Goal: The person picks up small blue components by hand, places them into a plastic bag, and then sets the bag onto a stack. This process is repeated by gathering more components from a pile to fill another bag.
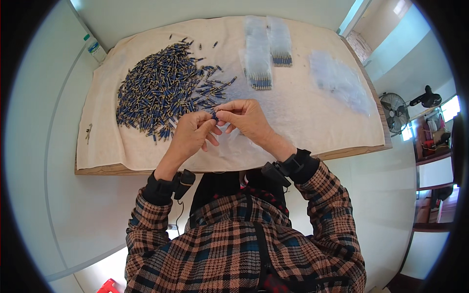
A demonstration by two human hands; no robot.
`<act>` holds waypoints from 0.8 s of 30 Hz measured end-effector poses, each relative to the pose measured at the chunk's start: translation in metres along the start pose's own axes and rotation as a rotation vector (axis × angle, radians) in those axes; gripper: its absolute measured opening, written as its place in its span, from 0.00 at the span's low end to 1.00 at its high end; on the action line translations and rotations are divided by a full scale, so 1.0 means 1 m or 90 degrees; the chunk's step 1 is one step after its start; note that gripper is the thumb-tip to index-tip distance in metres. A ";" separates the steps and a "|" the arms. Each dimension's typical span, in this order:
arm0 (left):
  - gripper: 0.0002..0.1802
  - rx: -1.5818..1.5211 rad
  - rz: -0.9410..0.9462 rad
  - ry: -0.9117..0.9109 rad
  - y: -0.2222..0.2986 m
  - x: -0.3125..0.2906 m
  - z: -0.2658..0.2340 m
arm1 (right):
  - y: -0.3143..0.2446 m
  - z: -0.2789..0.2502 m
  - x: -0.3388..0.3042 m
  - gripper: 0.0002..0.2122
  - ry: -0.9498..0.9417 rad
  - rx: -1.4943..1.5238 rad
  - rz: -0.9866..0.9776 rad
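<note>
Close together over the front middle of the table, both my hands pinch a small dark blue piece [214,115]; most of it is hidden by fingers. My left hand [189,136] has thumb and forefinger closed on it. From the other side, my right hand [248,121] grips at the same spot, its fingertips touching those of the left. Just beyond them lies a large heap of small blue parts with brass-coloured ends [156,88], with loose ones spilling toward my hands. Clear plastic seems to lie below my hands, but its outline is hard to make out.
Filled clear bags [259,63] with rows of the parts lie at the far middle, another stack [279,44] beside them. Flat clear bags [339,80] spread at right. A cream cloth [312,129] covers the table. A bottle [94,48] stands far left; a fan [394,112] is at right.
</note>
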State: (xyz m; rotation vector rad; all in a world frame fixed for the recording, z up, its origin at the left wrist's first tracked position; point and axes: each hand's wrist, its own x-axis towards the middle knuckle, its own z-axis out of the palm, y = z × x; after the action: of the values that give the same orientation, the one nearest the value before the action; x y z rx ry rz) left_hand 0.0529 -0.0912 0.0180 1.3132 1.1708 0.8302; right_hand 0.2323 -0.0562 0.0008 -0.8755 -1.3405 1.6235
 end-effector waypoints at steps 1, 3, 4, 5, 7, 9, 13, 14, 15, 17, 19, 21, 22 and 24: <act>0.11 0.032 -0.006 -0.009 0.004 0.000 0.000 | -0.004 -0.002 -0.003 0.09 -0.005 -0.007 0.001; 0.10 0.095 -0.020 -0.029 0.010 -0.002 0.003 | -0.011 -0.007 -0.009 0.08 -0.002 -0.012 0.008; 0.10 0.092 -0.023 -0.038 0.012 -0.002 0.005 | -0.015 -0.010 -0.011 0.08 -0.008 -0.040 0.014; 0.10 0.105 -0.027 -0.052 0.016 -0.003 0.005 | -0.020 -0.013 -0.011 0.07 -0.019 -0.069 0.018; 0.09 0.129 -0.033 -0.082 0.019 -0.001 0.008 | -0.023 -0.019 -0.017 0.07 -0.022 -0.098 0.026; 0.08 0.136 0.006 -0.081 0.016 0.002 0.015 | -0.026 -0.031 -0.030 0.06 0.008 -0.142 0.002; 0.06 0.201 0.133 -0.053 0.005 0.012 0.022 | -0.020 -0.059 -0.057 0.06 0.127 -0.138 -0.049; 0.05 0.252 0.179 -0.041 0.001 0.017 0.021 | -0.016 -0.064 -0.064 0.06 0.177 -0.123 -0.070; 0.04 0.303 0.224 -0.029 -0.003 0.021 0.023 | -0.011 -0.068 -0.070 0.06 0.182 -0.125 -0.066; 0.05 0.325 0.244 -0.052 -0.005 0.030 0.029 | 0.000 -0.073 -0.084 0.05 0.257 -0.126 -0.045; 0.09 0.376 0.285 -0.085 -0.007 0.037 0.035 | 0.008 -0.075 -0.094 0.05 0.298 -0.126 -0.033; 0.09 0.386 0.276 -0.106 -0.009 0.044 0.039 | 0.015 -0.075 -0.100 0.05 0.321 -0.125 -0.019; 0.10 0.396 0.267 -0.122 -0.009 0.046 0.041 | 0.018 -0.074 -0.102 0.05 0.331 -0.124 -0.012; 0.10 0.408 0.256 -0.140 -0.011 0.049 0.042 | 0.023 -0.074 -0.104 0.05 0.333 -0.125 -0.010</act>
State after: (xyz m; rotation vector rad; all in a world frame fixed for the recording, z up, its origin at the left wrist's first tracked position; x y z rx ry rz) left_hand 0.1040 -0.0580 -0.0058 2.1609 1.0454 0.5790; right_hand 0.3370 -0.1233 -0.0346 -1.2965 -1.1339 1.1475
